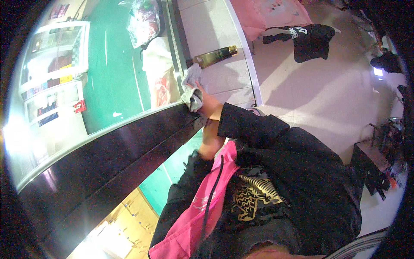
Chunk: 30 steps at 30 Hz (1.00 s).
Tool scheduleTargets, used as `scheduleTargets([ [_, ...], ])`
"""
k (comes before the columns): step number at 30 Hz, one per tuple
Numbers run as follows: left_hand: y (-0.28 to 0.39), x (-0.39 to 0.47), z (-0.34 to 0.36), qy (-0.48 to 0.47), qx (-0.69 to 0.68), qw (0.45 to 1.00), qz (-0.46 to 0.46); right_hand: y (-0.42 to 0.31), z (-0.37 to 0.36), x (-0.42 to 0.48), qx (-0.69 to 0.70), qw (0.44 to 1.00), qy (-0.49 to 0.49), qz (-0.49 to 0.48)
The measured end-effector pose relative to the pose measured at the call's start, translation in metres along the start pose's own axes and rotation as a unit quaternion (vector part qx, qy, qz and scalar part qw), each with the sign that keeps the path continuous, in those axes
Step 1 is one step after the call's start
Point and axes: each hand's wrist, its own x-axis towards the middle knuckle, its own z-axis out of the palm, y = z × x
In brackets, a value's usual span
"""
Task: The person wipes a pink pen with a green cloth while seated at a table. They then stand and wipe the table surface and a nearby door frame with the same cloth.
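A crumpled grey cloth (193,97) lies bunched at the corner where a black rail (106,152) meets a pale tiled ledge (213,29). My right hand (201,94) is shut on this cloth, its fingers pressed into the folds. Below it, my left hand (212,137) is blurred and passes under my right forearm. Its fingers are hidden, so what it touches cannot be seen. Just past the cloth, a dark tube with a gold cap (216,56) rests on the ledge.
Beyond the rail are a clear plastic bag (145,24), white bundles (158,56) and a green surface (110,51). A pink cover (271,16) and a black cloth item with white print (312,42) are at the upper right. A dark box (368,158) stands at the right.
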Motion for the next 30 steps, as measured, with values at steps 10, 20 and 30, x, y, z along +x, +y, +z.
scheduleTargets([
  [10,0.071,0.005,-0.07,0.091,0.176,0.979,0.052,0.0,-0.011,-0.059,0.211,0.975,0.066,-0.018],
  [20,0.043,-0.028,-0.042,-0.019,0.225,0.972,0.07,0.001,0.039,-0.101,0.382,0.919,0.055,-0.083],
  [30,0.048,-0.064,-0.089,0.05,0.145,0.988,0.023,-0.045,-0.04,0.02,0.2,0.973,0.096,0.064],
])
